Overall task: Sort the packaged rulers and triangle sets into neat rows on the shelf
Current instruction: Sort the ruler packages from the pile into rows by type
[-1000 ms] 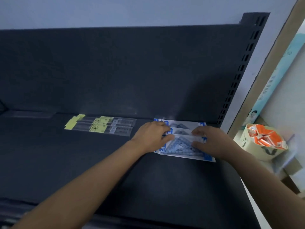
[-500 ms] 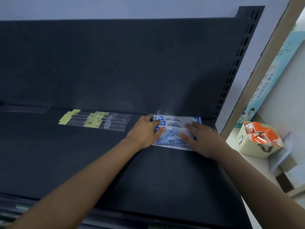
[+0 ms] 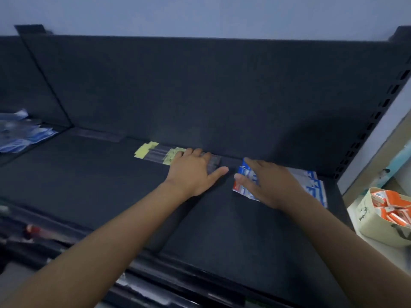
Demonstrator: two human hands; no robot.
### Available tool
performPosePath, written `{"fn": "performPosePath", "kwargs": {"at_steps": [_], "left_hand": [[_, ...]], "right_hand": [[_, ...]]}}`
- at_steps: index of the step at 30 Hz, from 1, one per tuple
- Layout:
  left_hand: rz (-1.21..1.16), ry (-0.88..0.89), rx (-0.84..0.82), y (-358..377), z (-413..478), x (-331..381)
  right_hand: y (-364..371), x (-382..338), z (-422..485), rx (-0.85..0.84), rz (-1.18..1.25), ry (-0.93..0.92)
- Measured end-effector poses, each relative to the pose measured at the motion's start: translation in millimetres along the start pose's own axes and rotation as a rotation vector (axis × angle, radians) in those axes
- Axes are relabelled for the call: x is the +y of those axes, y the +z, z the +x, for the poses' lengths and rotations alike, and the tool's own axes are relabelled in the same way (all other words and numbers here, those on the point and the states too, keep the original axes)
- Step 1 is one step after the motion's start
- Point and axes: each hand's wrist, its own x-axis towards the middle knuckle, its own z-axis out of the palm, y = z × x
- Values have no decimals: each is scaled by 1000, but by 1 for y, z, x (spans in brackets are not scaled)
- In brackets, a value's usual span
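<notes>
**Clerk:** Entry one, your grips. State?

**Checker:** Your left grip [image 3: 193,172]: palm down, fingers straight, thumb spread out to the right. It presses flat on the right end of the packaged rulers [image 3: 155,153]. Your right grip [image 3: 271,185]: palm down, fingers straight and splayed, lying on the left half of the triangle sets [image 3: 311,185]. That edge is blurred, so I cannot tell whether your thumb hooks under it.

**Clerk:** Entry two, rulers. Place and heading?

**Checker:** They are on the shelf [image 3: 100,185], at the very back, against the foot of the back panel [image 3: 200,85]. The clear sleeves lie flat, side by side. Their long axis runs left to right along the panel, with the yellow label ends pointing left.

**Clerk:** Entry three, triangle sets?

**Checker:** Same shelf, just right of the rulers and apart from them, near the right-hand post. The blue-and-white packs lie flat and overlapped in a fan. Their long axis runs roughly left to right, with the right end slanted a little towards you.

**Clerk:** Entry four, sundries?

**Checker:** Loose blue-and-white packets [image 3: 22,138] lie in the neighbouring bay, far left. A cream tub [image 3: 367,221] stands beyond the shelf's right end, holding orange packets [image 3: 391,207].
</notes>
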Motion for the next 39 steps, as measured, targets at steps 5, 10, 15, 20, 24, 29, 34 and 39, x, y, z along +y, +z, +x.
{"fn": "performPosePath", "kwargs": {"at_steps": [5, 10, 15, 20, 24, 29, 34, 39], "left_hand": [[101, -171, 45, -32, -32, -107], [119, -318, 37, -52, -78, -233], [161, -487, 29, -59, -140, -392], [227, -568, -18, -71, -172, -521], [224, -591, -21, -72, -182, -599], [195, -598, -35, -61, -172, -674], [180, -621, -65, -42, -153, -754], [160, -638, -149, -37, -117, -840]], "right_hand": [[2, -114, 47, 58, -30, -174], [19, -251, 86, 86, 13, -262], [44, -406, 127, 119, 51, -352], [70, -520, 172, 64, 101, -376], [86, -586, 209, 0, 109, -385], [111, -642, 265, -63, 112, -387], [140, -697, 345, -93, 120, -405], [163, -759, 418, -122, 169, -432]]}}
